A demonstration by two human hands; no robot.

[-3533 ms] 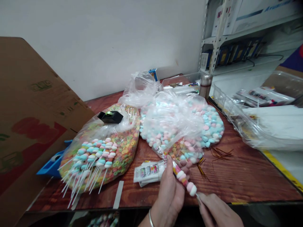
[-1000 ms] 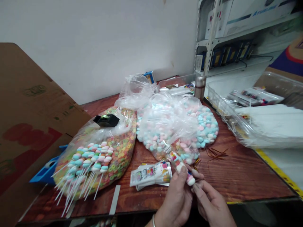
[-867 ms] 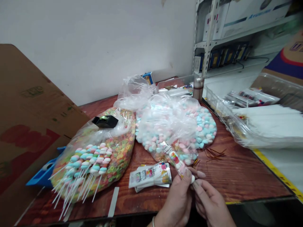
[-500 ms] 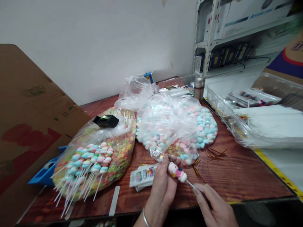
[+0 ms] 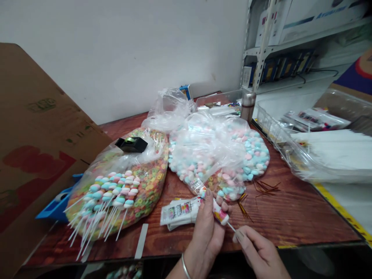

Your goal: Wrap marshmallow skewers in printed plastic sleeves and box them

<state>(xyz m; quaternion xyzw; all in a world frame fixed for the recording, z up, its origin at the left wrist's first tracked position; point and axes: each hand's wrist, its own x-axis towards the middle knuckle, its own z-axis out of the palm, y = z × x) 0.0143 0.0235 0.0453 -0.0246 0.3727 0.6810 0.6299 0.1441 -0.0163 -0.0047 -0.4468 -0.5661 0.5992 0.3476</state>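
My left hand (image 5: 209, 221) is closed around a marshmallow skewer (image 5: 223, 217) that sits in a clear printed wrapper; its upper part is partly hidden by the thumb and fingers. Thumb and fingers of my right hand (image 5: 255, 248) pinch the lower end of its thin white stick. Just left of the left hand, a stack of printed clear packets (image 5: 177, 212) lies on the table. Beyond the hands rests a big clear bag of pink, blue and white marshmallows (image 5: 255, 155). Several finished-looking marshmallow skewers (image 5: 116, 190) lie on a bag of coloured cereal rings (image 5: 158, 170).
A black tape dispenser (image 5: 132, 144) sits on the cereal bag. Gold twist ties (image 5: 266, 188) lie right of centre. A clear plastic bin (image 5: 293, 162) holds white sheets and packets. At left stand a cardboard box (image 5: 37, 143) and a blue scoop (image 5: 55, 207). A metallic bottle (image 5: 248, 106) stands behind.
My left hand has turned and its fingers now wrap over the wrapped marshmallow skewer, covering more of it. My right hand keeps its pinch on the stick. The view has shifted slightly.
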